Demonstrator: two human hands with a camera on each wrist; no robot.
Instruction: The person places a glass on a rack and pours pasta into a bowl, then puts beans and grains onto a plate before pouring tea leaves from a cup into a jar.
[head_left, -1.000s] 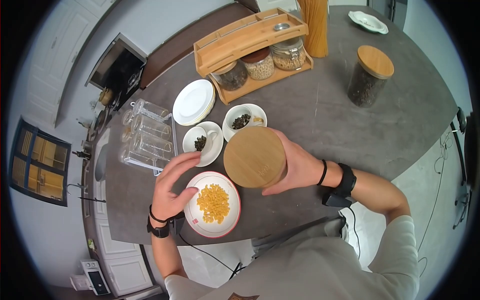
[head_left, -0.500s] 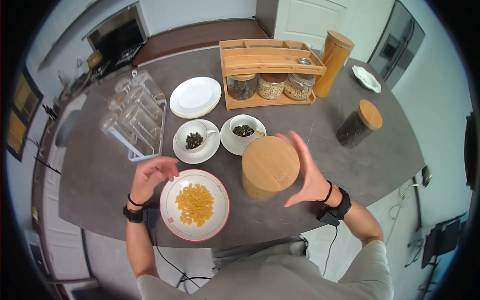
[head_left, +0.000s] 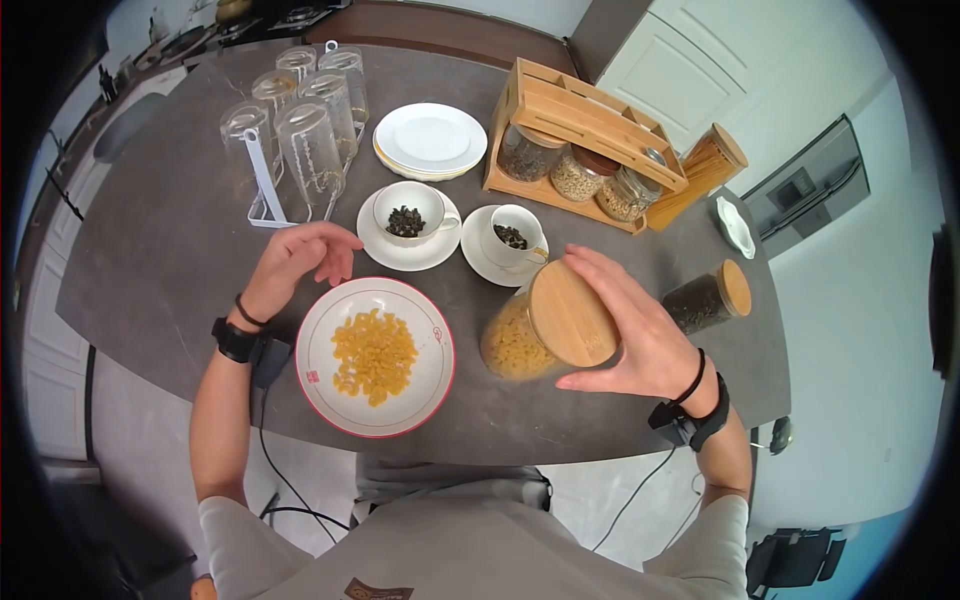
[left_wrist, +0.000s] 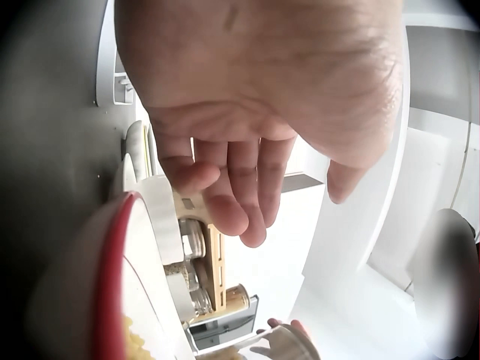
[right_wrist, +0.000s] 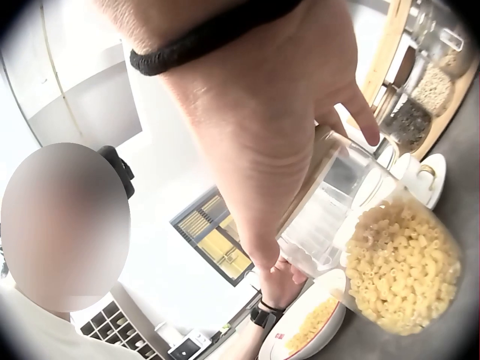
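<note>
A glass jar [head_left: 512, 345] of elbow macaroni with a wooden lid [head_left: 575, 315] stands on the table, also large in the right wrist view. My right hand [head_left: 640, 335] is spread around the lid, fingertips near its far edge and thumb just off its near edge. Beside it lies a red-rimmed white dish [head_left: 430, 370] with macaroni [head_left: 375, 355] heaped in its middle. My left hand [head_left: 295, 265] hovers by the dish's far left rim, its fingers loosely curled and holding nothing. Behind the dish, two white cups [head_left: 390, 215] of dark tea leaves sit on saucers.
An upturned-glass rack [head_left: 262, 190] stands at the far left. White plates [head_left: 430, 135] are stacked behind the cups. A wooden shelf [head_left: 590, 105] holds several jars; a spaghetti jar [head_left: 700, 175] stands beside it. Another wooden-lidded jar [head_left: 700, 300] is to the right, beyond my right hand.
My right hand has loosened from the macaroni jar and now spreads around its lid. My left hand has drawn back from over the dish, fingers more curled. The head view has shifted.
</note>
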